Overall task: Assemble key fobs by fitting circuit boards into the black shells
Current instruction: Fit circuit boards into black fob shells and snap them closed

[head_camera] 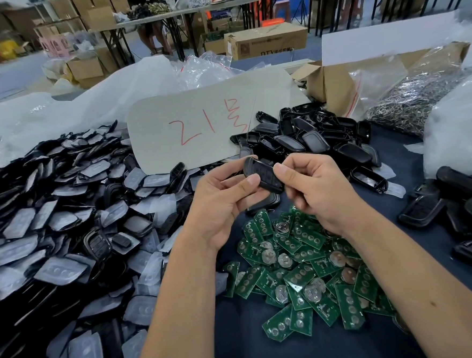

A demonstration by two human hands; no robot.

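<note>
Two hands grip one black shell (262, 175) above the circuit boards (300, 275) — left hand (222, 205) pinching its near side, right hand (316, 190) its right end. Press evenly along the seam. The cardboard box (332, 88) contents cannot be told — bags (408, 102) cover it.

Grey card (197, 125) marked in red; open cardboard box (332, 88); bag of metal rings (416, 102); clear plastic bags (207, 66).

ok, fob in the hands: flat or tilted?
Tilted. The black fob slants down to the right, pinched between left hand and right hand, above the green boards.
</note>
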